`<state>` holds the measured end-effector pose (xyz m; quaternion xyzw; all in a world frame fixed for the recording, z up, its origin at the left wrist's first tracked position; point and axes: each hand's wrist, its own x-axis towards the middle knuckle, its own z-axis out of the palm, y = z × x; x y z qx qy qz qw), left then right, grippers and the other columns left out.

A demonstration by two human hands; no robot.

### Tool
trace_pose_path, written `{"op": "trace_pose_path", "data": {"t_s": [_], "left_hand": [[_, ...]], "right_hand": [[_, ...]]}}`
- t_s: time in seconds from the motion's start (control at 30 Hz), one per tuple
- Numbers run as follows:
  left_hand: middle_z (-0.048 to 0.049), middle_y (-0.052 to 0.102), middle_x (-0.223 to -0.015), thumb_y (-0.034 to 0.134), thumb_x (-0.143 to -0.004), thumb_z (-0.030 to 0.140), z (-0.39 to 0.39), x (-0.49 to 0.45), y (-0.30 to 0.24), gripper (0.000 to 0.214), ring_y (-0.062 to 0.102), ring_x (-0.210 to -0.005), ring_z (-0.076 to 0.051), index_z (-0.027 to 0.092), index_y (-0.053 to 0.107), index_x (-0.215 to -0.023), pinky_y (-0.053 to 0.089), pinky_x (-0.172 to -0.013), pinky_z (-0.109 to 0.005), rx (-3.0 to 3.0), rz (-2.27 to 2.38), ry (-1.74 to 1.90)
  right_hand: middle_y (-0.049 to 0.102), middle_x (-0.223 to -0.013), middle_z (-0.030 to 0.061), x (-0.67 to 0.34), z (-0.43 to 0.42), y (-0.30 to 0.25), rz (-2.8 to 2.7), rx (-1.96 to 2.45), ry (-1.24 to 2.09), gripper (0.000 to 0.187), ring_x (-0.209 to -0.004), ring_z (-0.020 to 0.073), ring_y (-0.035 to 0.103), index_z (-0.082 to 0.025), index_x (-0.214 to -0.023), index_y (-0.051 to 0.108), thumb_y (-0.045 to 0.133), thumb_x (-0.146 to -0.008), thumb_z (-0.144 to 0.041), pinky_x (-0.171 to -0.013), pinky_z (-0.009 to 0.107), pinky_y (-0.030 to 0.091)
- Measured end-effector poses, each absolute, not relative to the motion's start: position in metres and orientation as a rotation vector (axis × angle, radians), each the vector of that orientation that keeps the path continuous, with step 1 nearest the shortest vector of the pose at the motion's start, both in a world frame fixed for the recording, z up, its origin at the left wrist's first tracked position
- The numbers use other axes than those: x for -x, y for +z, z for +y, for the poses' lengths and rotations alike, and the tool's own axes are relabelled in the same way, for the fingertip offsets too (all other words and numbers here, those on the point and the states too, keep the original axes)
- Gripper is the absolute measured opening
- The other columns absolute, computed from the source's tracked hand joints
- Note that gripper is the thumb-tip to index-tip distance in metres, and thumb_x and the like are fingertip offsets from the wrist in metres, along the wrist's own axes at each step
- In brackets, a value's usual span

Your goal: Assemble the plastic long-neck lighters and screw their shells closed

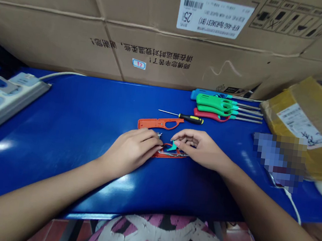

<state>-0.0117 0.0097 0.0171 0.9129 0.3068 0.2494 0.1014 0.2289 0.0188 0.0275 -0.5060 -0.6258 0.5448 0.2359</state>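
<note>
At the blue table's middle, an orange lighter shell half lies between my hands, with thin metal or wire along it. My right hand pinches a turquoise trigger over the shell's finger loop. My left hand is closed over the shell's left end, its fingertips pressed together; what they grip is mostly hidden. A small pale metallic piece shows by the left index finger. Just behind lies the other orange shell half, apart from both hands. A black and yellow screwdriver rests behind that, pointing left.
Several long-necked lighters in blue, green and red are piled at the back right. A yellow-taped parcel and a blurred-out device with a white cable lie right. A power strip is left; a large cardboard box stands behind.
</note>
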Motion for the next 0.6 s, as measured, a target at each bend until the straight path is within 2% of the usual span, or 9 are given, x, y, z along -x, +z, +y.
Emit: {"op": "trace_pose_path", "data": {"t_s": [0.27,0.47,0.6], "left_hand": [[-0.0096,0.071,-0.105,0.059,-0.097,0.009,0.0064,0.0122,0.0127,0.018,0.069,-0.095,-0.016,0.011,0.068,-0.111,0.059,-0.086,-0.028,-2.573,0.769,0.931],[-0.0088,0.071,-0.102,0.06,-0.096,0.01,0.0057,0.0101,0.017,0.018,0.07,-0.093,-0.015,0.012,0.07,-0.11,0.06,-0.085,-0.026,-2.544,0.783,0.963],[-0.0082,0.072,-0.101,0.059,-0.097,0.01,0.0055,0.0092,0.0189,0.018,0.07,-0.092,-0.014,0.013,0.071,-0.11,0.061,-0.084,-0.026,-2.516,0.799,0.958]], "right_hand": [[0.065,-0.077,0.0011,-0.2279,0.018,0.0304,-1.708,1.362,1.539,0.014,-0.07,0.0119,0.059,-0.016,-0.09,0.068,0.068,-0.084,-0.029,-0.066,0.026,0.049],[0.065,-0.087,0.0015,-0.2332,0.0201,0.0311,-1.636,1.26,1.633,0.025,-0.077,0.0121,0.064,-0.019,-0.112,0.067,0.061,-0.09,-0.03,-0.067,0.025,0.054],[0.069,-0.091,0.0037,-0.2352,0.0213,0.0319,-1.607,1.22,1.639,0.022,-0.081,0.0133,0.067,-0.018,-0.103,0.069,0.065,-0.089,-0.035,-0.077,0.029,0.057]]}}
